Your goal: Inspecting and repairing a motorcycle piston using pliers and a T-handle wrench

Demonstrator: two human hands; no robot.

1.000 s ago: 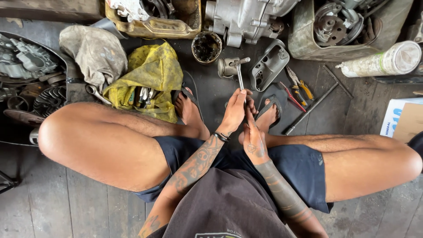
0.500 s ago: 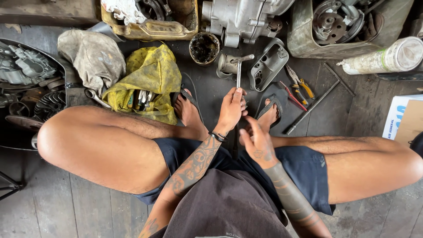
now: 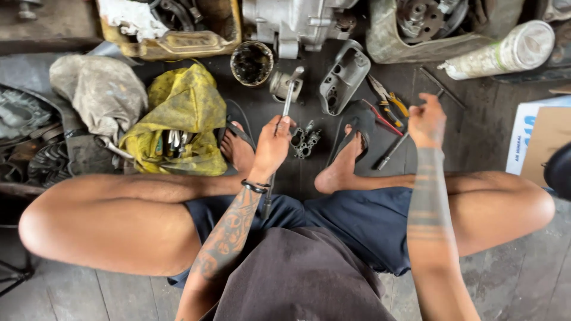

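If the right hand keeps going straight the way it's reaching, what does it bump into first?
Probably the thin dark metal rod lying on the floor just past the fingertips of the right hand. The hand points up and away, toward the white wrapped roll farther on. Depth is hard to judge from above.

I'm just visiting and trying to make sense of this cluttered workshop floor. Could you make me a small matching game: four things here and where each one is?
Things:
1. yellow cloth
2. long metal tool
3. yellow-handled pliers
4. round tin

Places:
a. held in the left hand
b. just beyond the right hand
c. by the left foot, holding tools
d. next to the grey engine casing

Pairs: 1-c, 2-a, 3-b, 4-d
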